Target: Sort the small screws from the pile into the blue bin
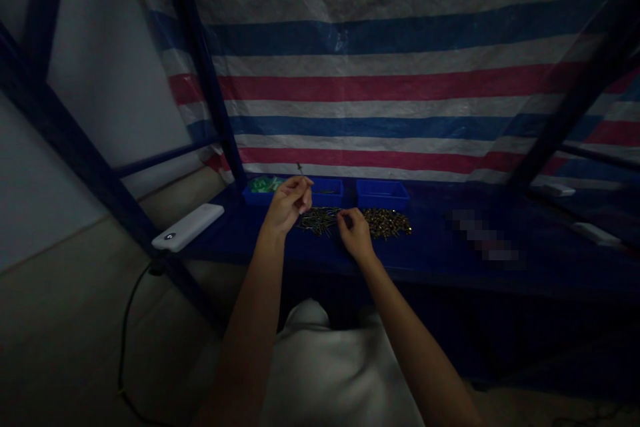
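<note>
Well, leftmost tray (256, 199) holds green material (261, 184); left hand (291, 201) pinches a thin piece (299, 167) (right hand (355, 232) curled, grip unclear)

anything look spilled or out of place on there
Only mildly: a greyish pile and a brassy pile of metal parts lie loose on the blue table, in front of the trays. They look gathered rather than spilled.

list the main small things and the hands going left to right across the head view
White oblong device, left hand, heap of long thin dull metal pieces, right hand, heap of short brass-coloured metal pieces, flat white rectangular block.
</note>
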A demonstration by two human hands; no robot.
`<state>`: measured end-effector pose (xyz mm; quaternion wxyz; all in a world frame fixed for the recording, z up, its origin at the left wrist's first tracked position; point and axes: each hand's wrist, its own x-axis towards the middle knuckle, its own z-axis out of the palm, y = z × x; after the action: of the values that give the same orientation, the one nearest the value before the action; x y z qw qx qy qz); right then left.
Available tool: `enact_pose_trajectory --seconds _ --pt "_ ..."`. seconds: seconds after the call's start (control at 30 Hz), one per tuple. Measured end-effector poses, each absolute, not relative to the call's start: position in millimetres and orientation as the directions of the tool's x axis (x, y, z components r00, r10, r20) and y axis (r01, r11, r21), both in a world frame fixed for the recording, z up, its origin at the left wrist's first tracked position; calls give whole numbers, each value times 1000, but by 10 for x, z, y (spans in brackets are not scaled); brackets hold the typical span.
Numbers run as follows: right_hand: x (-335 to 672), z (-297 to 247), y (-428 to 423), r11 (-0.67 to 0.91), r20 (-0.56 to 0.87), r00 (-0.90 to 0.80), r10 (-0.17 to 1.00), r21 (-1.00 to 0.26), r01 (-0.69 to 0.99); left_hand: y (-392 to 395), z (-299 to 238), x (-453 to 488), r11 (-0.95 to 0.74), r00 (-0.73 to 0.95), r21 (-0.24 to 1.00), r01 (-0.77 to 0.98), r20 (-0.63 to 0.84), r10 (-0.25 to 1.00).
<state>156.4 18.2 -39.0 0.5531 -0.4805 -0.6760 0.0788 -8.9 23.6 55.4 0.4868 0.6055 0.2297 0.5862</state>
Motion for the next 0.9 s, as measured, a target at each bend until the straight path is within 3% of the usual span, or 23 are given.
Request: enact_pose_trajectory --seconds 0.07,0.2,0.27,0.43,0.63,0.9 --pt "1561 -396 183 534 678 72 731 -635 558 227 532 -90 -394 206 861 -321 470 858" --pt "1554 -407 183 544 687 64 724 -626 558 281 508 -41 -340 308 941 -4 324 894" --pt "1553 -409 180 551 694 60 718 -618 560 307 544 -11 -335 307 941 41 307 901" --pt "1557 -400 169 564 702 51 710 -611 555 439 650 66 -318 237 944 -90 331 913" --pt "1548 -371 143 548 691 55 721 -617 564 812 548 171 -118 140 929 -351 176 974" --pt "1548 -377 146 557 693 55 719 -621 551 1102 355 232 70 76 943 -325 -47 996"
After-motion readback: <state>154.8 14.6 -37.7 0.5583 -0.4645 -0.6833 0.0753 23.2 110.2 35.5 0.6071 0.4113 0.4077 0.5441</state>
